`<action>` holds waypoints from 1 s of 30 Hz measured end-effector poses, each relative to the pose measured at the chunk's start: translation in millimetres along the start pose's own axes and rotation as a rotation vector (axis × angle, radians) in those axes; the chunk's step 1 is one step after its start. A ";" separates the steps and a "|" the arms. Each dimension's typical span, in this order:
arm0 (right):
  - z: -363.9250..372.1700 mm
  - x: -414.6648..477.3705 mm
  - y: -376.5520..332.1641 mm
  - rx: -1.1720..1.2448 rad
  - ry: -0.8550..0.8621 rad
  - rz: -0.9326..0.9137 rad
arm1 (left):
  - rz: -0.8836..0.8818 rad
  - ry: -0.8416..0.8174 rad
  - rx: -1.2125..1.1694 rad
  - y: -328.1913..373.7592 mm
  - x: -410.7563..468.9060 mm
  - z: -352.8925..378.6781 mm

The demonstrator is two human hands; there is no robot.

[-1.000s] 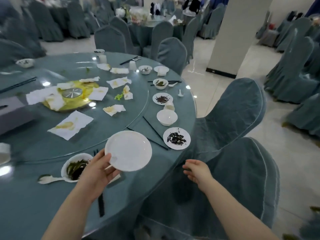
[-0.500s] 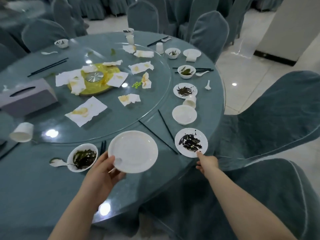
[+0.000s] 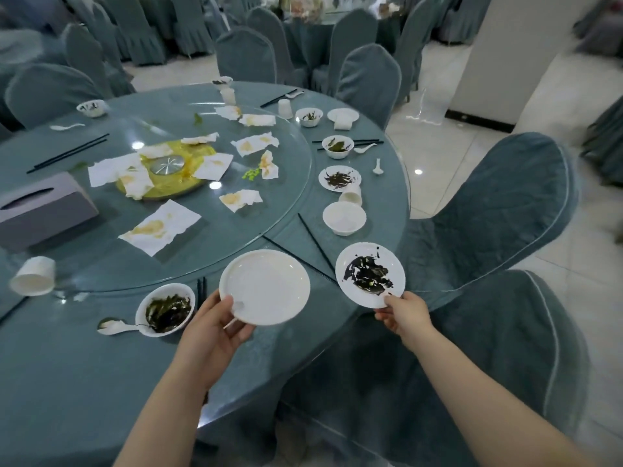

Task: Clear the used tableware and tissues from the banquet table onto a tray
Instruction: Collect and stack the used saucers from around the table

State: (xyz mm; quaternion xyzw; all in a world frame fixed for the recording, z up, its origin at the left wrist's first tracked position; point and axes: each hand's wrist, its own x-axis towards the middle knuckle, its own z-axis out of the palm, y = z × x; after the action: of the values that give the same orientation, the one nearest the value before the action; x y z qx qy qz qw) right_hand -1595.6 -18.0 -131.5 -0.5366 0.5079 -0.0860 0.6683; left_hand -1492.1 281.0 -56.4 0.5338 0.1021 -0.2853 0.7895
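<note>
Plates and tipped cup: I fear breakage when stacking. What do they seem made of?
The clean plate in the left hand and the dirty plate in the right hand look like glazed white ceramic, glossy and thick-rimmed, though melamine is possible. The tipped cup looks like thin matte paper or plastic.

The fingertips of the left hand (image 3: 209,335) are covered by the empty white plate (image 3: 264,286), and those of the right hand (image 3: 406,315) by the soiled plate (image 3: 370,274). The tissue box (image 3: 43,210) is cut off by the left edge. The far table (image 3: 323,20) is blurred, and its load cannot be told.
</note>
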 end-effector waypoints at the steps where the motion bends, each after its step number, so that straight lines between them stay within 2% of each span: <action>1: 0.4 -14.3 1.4 0.012 -0.004 -0.017 | -0.005 -0.019 0.001 0.8 -4.9 -4.1; 12: 44.3 -199.1 43.2 0.025 -0.124 -0.182 | -0.045 -0.215 0.064 9.2 -81.0 -75.6; 16: 52.9 -250.4 66.3 -0.012 -0.101 -0.251 | -0.074 -0.294 0.088 1.6 -107.7 -86.5; 25: 24.1 -299.9 94.4 -0.074 -0.025 -0.313 | -0.114 -0.470 0.227 -20.8 -150.9 -64.1; 30: -17.7 -301.1 97.4 0.022 0.027 -0.352 | -0.129 -0.549 0.255 -37.4 -164.5 -26.3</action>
State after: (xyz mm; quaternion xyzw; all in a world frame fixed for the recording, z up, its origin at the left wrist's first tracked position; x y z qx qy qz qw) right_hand -1792.5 209.4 -31.6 -0.6087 0.4143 -0.2144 0.6418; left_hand -1643.5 350.9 -19.8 0.5241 -0.1178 -0.4789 0.6944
